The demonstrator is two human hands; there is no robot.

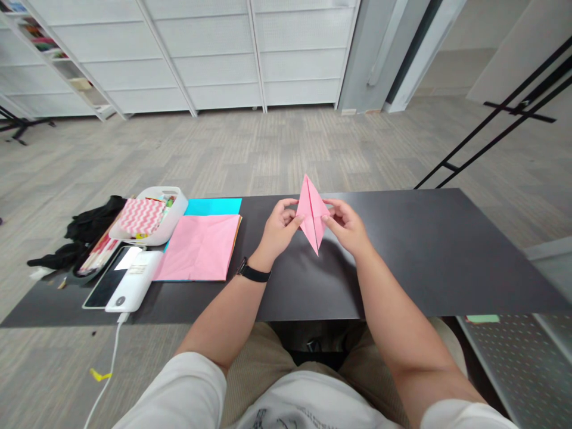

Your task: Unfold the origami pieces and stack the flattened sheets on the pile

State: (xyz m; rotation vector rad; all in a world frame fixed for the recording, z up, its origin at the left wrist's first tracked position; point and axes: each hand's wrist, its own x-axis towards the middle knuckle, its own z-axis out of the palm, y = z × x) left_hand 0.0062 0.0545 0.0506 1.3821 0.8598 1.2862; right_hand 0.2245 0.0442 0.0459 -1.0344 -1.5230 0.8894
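Note:
A pink folded paper shape (312,213), a narrow kite form with points up and down, is held upright just above the black table (424,250). My left hand (279,229) pinches its left edge with thumb and fingers; a black watch sits on that wrist. My right hand (346,226) pinches its right edge. Both hands hold the paper between them at the table's middle.
A stack of paper sheets, pink on top (199,247) with cyan (213,206) beneath, lies to the left. Further left are a white tray (175,220) with patterned paper, a white power bank (134,280), a phone (105,286), a pencil case and black cloth (92,223).

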